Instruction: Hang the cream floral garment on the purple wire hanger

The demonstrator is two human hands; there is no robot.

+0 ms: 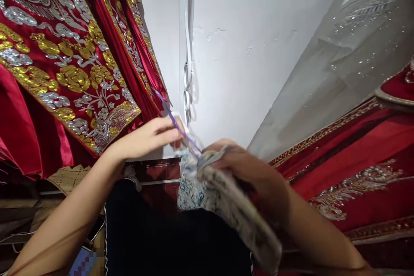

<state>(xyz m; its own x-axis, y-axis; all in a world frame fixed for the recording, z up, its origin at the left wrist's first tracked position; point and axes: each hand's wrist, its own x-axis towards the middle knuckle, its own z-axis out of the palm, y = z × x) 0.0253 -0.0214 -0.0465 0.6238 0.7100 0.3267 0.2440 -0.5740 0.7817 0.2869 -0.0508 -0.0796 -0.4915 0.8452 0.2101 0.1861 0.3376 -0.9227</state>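
My left hand [152, 138] is closed, its fingertips pinched at a thin purple cord [174, 121] that slants down to the right. Something whitish and partly see-through shows by those fingertips, too blurred to name. My right hand [233, 159] is wrapped round the gathered top of a patterned cloth [192, 189], pale with blue-green and yellowish swirls. The cloth hangs below the right hand, and one long fold [242, 211] swings down to the right in front of my dark clothing. The cord's lower end meets the cloth between both hands.
Red garments with gold and silver embroidery [77, 77] hang at the left. A white metal rack pole [187, 43] runs along the white wall [239, 51]. At the right are a sheer glittery covering [310, 90] and more red embroidered fabric [349, 168].
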